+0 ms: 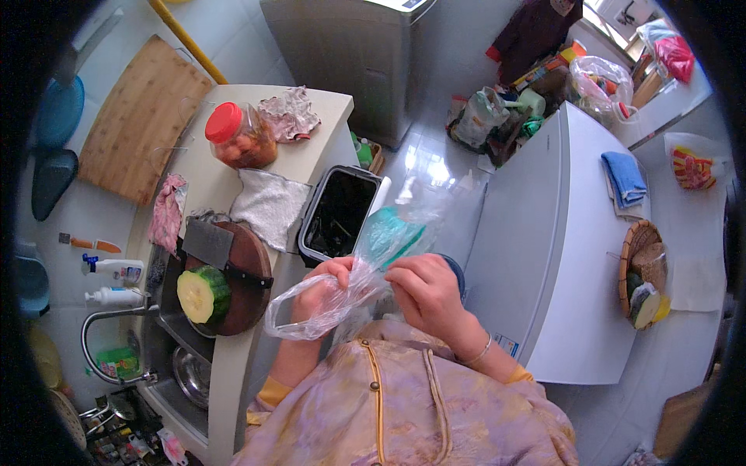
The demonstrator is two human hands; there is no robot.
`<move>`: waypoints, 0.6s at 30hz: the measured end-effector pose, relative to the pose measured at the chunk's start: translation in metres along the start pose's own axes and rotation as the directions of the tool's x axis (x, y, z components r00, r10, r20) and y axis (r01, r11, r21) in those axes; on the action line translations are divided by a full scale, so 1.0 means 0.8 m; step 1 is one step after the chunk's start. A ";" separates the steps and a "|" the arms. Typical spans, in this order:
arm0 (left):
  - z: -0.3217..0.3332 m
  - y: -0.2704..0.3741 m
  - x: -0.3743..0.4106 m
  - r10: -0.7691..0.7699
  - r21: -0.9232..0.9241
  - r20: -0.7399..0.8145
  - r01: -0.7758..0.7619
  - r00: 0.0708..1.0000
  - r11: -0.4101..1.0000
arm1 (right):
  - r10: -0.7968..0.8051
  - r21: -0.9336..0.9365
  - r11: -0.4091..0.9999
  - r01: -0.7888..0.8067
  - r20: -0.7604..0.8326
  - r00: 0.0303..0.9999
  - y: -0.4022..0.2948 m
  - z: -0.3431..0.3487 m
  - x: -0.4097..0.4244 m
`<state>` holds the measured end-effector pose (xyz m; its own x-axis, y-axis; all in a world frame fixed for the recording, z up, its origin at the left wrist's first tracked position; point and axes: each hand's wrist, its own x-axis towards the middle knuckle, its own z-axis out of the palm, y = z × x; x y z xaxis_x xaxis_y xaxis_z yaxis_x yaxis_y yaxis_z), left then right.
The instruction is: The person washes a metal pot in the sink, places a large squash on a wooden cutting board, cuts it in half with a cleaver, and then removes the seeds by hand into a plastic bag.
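Observation:
A clear plastic bag (pixel 355 291) hangs between my two hands in front of my chest, with something teal showing through its far part. My left hand (pixel 323 285) grips the bag near its looped handles. With bent fingers, my right hand (pixel 422 291) pinches the bag's gathered side. To the left, a cut piece of green-skinned gourd (pixel 204 295) lies on a round wooden chopping board (pixel 247 309), beside a cleaver (pixel 208 243). A dark-rimmed bin (pixel 341 212) stands just beyond my left hand.
On the left counter (pixel 332 105) are a red-lidded jar (pixel 242 137) and a white cloth (pixel 271 204). The sink (pixel 186 338) with its tap (pixel 96 317) lies lower left. A white refrigerator (pixel 513 233) stands at right, a grey appliance (pixel 349 64) ahead.

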<state>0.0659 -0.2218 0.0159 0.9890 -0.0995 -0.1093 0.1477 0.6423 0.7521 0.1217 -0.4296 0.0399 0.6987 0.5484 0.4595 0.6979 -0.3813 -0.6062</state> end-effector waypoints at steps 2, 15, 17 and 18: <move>0.005 -0.001 -0.003 0.009 -0.097 -0.036 -0.012 0.999 0.995 | 0.299 -0.167 0.954 -0.249 0.481 0.824 0.005 0.009 -0.010; -0.001 -0.003 -0.019 -0.138 -0.395 -0.273 0.019 0.952 0.918 | 0.107 -0.096 0.992 -0.076 0.382 0.918 0.012 0.047 -0.025; -0.006 0.019 -0.025 -0.053 -0.301 -0.241 -0.022 0.969 0.953 | 0.381 -0.405 0.893 -0.197 0.444 0.811 0.034 0.049 -0.019; -0.003 0.030 -0.029 0.003 -0.276 -0.178 -0.053 0.984 0.960 | 0.432 -0.427 0.873 -0.237 0.449 0.782 0.043 0.044 -0.014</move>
<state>0.0466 -0.2022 0.0349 0.9746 0.0391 -0.2206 0.0906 0.8316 0.5479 0.1322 -0.4225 -0.0087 0.7776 0.5982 -0.1937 0.5108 -0.7806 -0.3602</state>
